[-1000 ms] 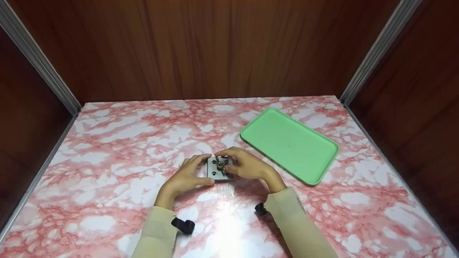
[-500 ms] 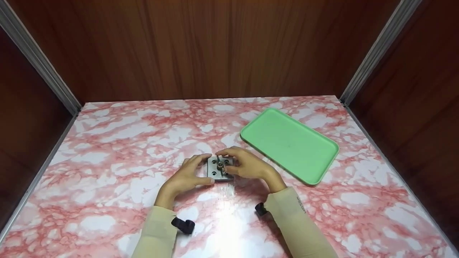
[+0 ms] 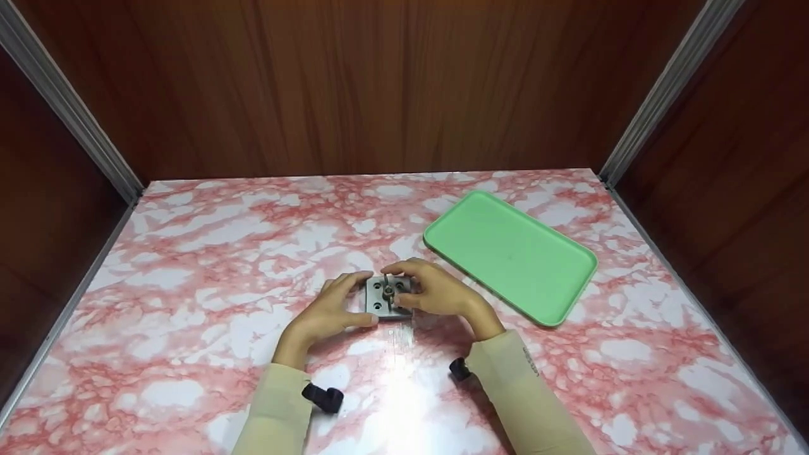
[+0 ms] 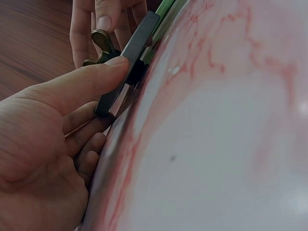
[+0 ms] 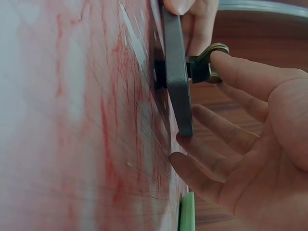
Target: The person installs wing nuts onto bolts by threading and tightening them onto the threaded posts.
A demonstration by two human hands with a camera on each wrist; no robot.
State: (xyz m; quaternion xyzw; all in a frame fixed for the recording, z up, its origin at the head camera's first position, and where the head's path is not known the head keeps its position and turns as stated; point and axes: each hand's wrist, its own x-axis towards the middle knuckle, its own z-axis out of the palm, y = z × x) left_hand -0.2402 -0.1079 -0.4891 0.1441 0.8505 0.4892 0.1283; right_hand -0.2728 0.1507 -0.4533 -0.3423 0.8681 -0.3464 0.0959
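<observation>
A square grey metal plate [image 3: 371, 296] with several screw holes lies near the middle of the table. From its centre stands a brass-coloured wing nut [image 3: 388, 292] on a bolt. A dark bolt head [image 5: 160, 74] shows under the plate in the right wrist view, between plate and tabletop. My left hand [image 3: 325, 315] grips the plate from the left, thumb on the near edge and fingers at the far edge. My right hand [image 3: 439, 291] comes from the right, thumb against the near wing and index finger at the far wing. Its other fingers spread beside the plate's edge.
A light green tray [image 3: 512, 256] lies at an angle to the right, behind my right hand. The table [image 3: 221, 253] has a red and white marbled top. Dark wooden panels [image 3: 379, 88] with metal corner posts enclose it at the back and sides.
The wing nut has turned slightly clockwise under my right thumb and index finger, its wings now pointing almost straight away from me. The left hand, plate and tray have stayed put.
</observation>
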